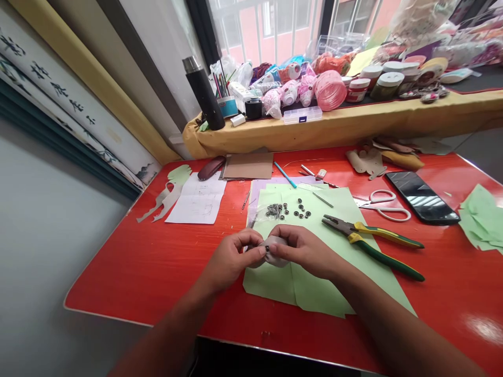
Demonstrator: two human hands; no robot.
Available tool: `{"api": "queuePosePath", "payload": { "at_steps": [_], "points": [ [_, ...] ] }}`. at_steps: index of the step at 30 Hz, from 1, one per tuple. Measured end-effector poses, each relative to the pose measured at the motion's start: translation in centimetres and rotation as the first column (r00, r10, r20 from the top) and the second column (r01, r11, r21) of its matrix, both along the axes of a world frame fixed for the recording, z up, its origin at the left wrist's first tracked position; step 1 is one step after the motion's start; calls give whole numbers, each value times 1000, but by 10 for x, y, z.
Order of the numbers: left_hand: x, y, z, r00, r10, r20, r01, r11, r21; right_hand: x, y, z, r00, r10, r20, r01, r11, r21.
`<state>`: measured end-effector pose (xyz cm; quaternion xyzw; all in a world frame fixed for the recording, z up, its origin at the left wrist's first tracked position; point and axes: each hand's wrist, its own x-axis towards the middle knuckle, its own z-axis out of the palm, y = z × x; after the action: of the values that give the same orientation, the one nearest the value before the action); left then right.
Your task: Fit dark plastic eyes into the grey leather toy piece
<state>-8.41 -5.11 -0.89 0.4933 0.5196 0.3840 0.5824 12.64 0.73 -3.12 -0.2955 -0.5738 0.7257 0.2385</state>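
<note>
Between my two hands is a small pale grey piece (280,257), perhaps leather or cloth, with a tiny dark snap-like part (268,248) on it. My left hand (236,256) pinches its left side, thumb and fingers closed. My right hand (304,248) grips the other side, its thumb near the dark part. Both hands are just above green paper (326,283). Beyond them lie several dark metal snap buttons (301,207) and a clear bag (271,210) with more small metal parts. Pliers (353,230) with green and yellow handles rest right of my right hand.
White-handled scissors (387,205) and a black phone (422,198) lie right on the red table (129,272). A thin metal rod (323,199) and blue pen (285,175) are farther back. Left is a sketched white sheet (198,199). A black thermos (204,94) stands on the windowsill.
</note>
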Motion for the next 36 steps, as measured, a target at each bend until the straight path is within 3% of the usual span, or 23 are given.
{"api": "queuePosePath", "payload": {
  "at_steps": [3, 6, 13, 17, 21, 25, 32, 36],
  "points": [
    [2, 0, -1, 996, 2, 92, 3, 999, -48, -1, 0, 0, 1000, -6, -16, 6, 1000, -10],
    [4, 1, 0, 1000, 14, 12, -14, 1000, -14, -2, 0, -1, 1000, -23, -3, 23, 999, 23],
    [7, 3, 5, 989, 90, -115, -86, 995, 46, -2, 1, 3, 984, -107, 145, 64, 961, 270],
    [8, 4, 6, 981, 123, -151, -115, 992, 56, -3, -2, 2, 958, -228, 175, 124, 876, 465],
    [8, 6, 3, 957, 179, -229, -163, 983, 87, -6, -6, -4, 904, -398, 159, 191, 706, 682],
    [5, 7, 0, 940, 193, -282, -171, 980, 100, -9, -9, -8, 890, -447, 86, 211, 572, 792],
    [3, 7, -2, 928, 217, -304, -178, 972, 152, -10, -6, -6, 878, -477, -28, 288, 482, 828],
    [4, 6, -1, 893, 271, -359, -193, 952, 237, -9, -8, -3, 885, -465, -24, 283, 496, 821]
  ]
}}
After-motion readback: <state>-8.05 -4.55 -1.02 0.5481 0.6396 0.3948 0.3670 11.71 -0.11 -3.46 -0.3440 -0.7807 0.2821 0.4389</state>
